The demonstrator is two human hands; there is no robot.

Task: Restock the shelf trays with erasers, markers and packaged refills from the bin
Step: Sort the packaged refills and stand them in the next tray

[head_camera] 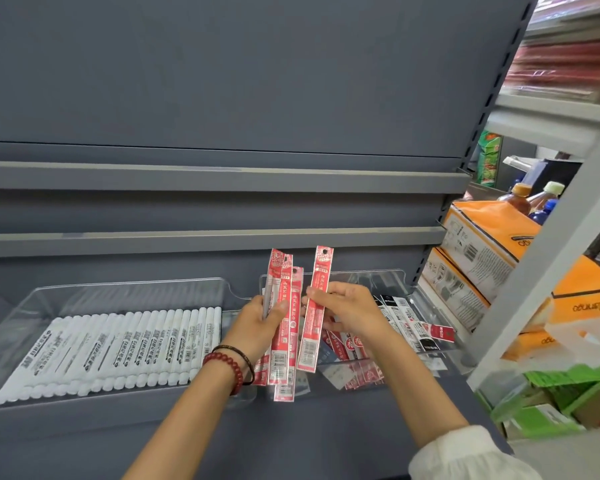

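Loose refill packs partly behind right hand

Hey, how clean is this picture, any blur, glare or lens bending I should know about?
Head view: the centre is fairly sharp, with print visible on the red refill packs and white markers; the red stacks at top right are smeared; the shelf rails bow from the wide lens; the clear tray wall shows soft reflections, no harsh glare; lighting is even, shadows faint.
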